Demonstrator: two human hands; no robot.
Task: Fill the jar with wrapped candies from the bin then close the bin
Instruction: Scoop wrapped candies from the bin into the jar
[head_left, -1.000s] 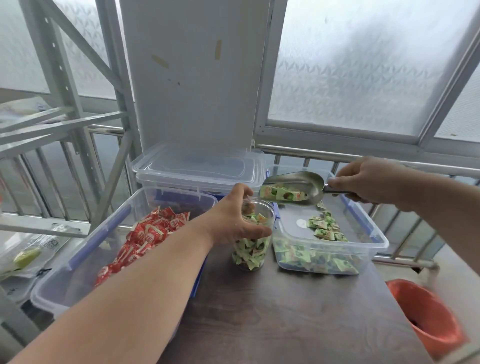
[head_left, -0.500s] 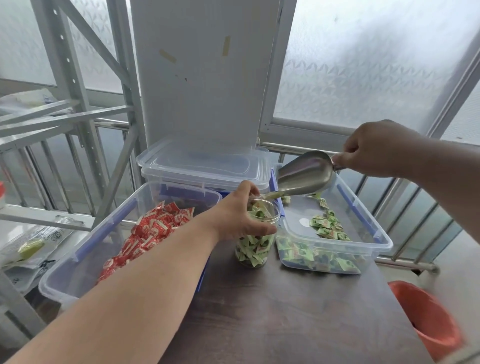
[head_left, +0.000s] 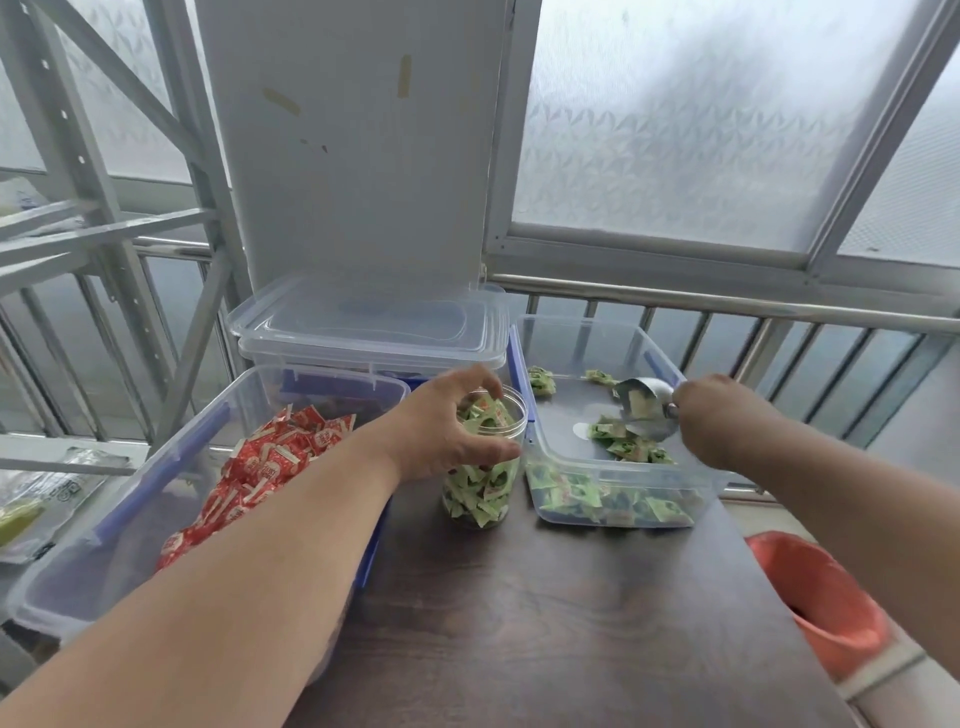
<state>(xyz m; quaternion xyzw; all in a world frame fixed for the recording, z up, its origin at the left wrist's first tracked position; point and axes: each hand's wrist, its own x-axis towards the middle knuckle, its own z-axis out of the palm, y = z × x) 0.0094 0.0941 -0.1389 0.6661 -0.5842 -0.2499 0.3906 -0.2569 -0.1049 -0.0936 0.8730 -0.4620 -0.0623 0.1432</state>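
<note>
One dark brown wood-grain counter (head_left: 545, 623), carrying all the containers.

Three clear plastic storage bins. The first, a large open bin with blue side latches (head_left: 119, 519), lies left of the left hand (head_left: 441, 431) and under its forearm; it holds one heap of red-wrapped candies (head_left: 270, 462). The second, a lidded clear bin (head_left: 363, 332), stands beyond the left hand, its lid on. The third, an open clear rectangular bin with blue latches (head_left: 623, 499), sits just right of the left hand and directly below the right hand (head_left: 722, 421); green-wrapped candies (head_left: 618, 499) lie scattered thinly over its floor, thickest along the near wall, too many to count.

One round orange plastic bucket (head_left: 826, 608), low and to the right of the right forearm, off the counter.

One clear cylindrical plastic jar (head_left: 483, 483), upright, lidless, between the two open bins. The left hand curls round its upper part, thumb on the near side, fingers over the rim. Green-wrapped candies fill it to the brim.

One silver metal scoop (head_left: 644, 410), inside the third bin, its mouth among the candies. The right hand is closed round its handle; motion blur hides the fingers.
</note>
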